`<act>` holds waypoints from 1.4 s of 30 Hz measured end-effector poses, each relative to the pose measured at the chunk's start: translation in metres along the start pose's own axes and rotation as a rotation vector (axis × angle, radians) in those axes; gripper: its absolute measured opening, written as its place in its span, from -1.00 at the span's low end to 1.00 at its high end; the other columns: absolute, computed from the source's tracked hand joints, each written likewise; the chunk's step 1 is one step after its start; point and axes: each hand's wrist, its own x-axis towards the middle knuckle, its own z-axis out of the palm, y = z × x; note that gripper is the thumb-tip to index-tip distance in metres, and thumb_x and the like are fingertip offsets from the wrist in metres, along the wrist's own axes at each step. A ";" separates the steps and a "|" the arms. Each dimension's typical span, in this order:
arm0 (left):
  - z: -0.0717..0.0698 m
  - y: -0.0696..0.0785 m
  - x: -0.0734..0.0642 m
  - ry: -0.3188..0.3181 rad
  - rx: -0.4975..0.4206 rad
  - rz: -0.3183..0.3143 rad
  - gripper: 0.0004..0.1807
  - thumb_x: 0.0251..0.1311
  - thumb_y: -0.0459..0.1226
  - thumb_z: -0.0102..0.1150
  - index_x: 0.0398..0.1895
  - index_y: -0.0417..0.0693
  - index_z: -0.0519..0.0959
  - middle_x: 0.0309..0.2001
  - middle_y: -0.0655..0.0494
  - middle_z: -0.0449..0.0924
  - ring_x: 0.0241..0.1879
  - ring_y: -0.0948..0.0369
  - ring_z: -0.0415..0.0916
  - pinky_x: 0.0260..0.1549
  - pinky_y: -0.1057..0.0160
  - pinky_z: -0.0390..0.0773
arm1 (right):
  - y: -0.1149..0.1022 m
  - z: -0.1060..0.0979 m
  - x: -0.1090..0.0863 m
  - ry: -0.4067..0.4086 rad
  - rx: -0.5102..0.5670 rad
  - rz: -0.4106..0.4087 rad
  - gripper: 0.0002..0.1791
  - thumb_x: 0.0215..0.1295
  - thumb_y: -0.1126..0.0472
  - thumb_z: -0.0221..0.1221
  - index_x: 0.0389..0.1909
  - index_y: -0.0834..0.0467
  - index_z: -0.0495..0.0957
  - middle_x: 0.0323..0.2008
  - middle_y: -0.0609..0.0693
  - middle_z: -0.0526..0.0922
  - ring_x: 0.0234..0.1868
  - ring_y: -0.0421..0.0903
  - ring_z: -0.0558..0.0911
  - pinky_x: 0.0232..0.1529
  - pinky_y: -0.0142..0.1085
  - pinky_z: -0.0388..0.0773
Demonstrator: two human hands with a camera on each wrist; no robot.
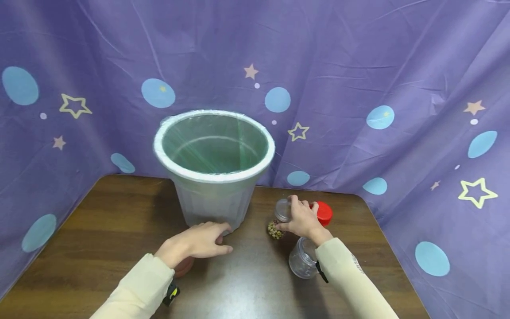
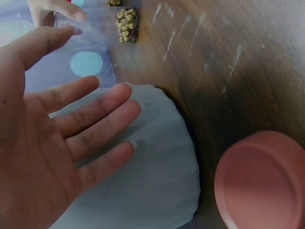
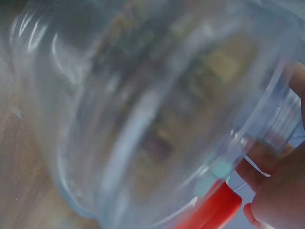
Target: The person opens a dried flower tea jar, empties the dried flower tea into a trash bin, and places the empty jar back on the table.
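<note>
Left hand [image 1: 199,240] spread near a tub [image 1: 215,204]
Right hand [image 1: 302,220] curved at 1 lidded jar [image 1: 280,219]; cannot tell if pinching.

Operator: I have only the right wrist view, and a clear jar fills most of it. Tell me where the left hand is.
Observer: From the head view, the left hand is in front of the lower part of a large ribbed bucket.

Operator: Describe how its fingers lie.

Observer: In the left wrist view the fingers are extended and spread, with nothing held.

Operator: Report anything that hand's wrist or sleeve partly hides.

Observer: In the head view, a round terracotta-coloured pot shows only in part past the left wrist.
</note>
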 end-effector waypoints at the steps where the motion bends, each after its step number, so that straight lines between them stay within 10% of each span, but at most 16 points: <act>1: 0.001 0.000 0.001 -0.003 0.003 -0.004 -0.47 0.20 0.04 0.25 0.18 0.02 0.51 -0.19 0.14 0.60 -0.17 0.22 0.53 -0.11 0.05 0.55 | -0.001 0.001 0.000 0.001 -0.007 0.000 0.01 -0.21 -0.17 0.54 0.19 0.22 0.27 -0.04 0.22 0.67 0.13 0.23 0.52 0.18 0.20 0.06; 15: 0.026 0.004 0.000 -0.032 0.057 0.029 -0.39 0.19 0.00 0.27 0.26 -0.06 0.44 -0.17 0.05 0.67 -0.17 0.13 0.64 -0.10 -0.01 0.59 | 0.001 0.010 -0.005 0.062 0.044 -0.089 -0.10 -0.27 0.14 0.51 0.24 -0.01 0.36 -0.12 0.16 0.61 -0.14 0.10 0.63 -0.06 0.03 0.38; 29: 0.026 0.011 0.002 0.162 0.102 -0.036 -0.25 0.20 -0.03 0.26 0.39 -0.16 0.28 0.25 -0.18 0.52 0.13 -0.17 0.56 0.02 -0.21 0.54 | -0.003 0.021 -0.009 0.050 0.284 -0.124 -0.09 -0.32 0.44 0.42 0.21 0.20 0.31 -0.11 0.17 0.65 -0.15 0.06 0.65 -0.09 -0.07 0.57; 42: 0.014 0.021 0.002 0.164 0.031 0.064 -0.23 0.28 -0.07 0.19 0.48 -0.09 0.16 0.40 -0.13 0.36 0.27 -0.12 0.46 0.16 -0.16 0.50 | -0.009 0.016 -0.007 -0.017 0.141 -0.212 -0.13 -0.19 0.33 0.45 0.23 0.10 0.28 -0.04 0.16 0.62 -0.15 0.15 0.68 -0.23 0.02 0.60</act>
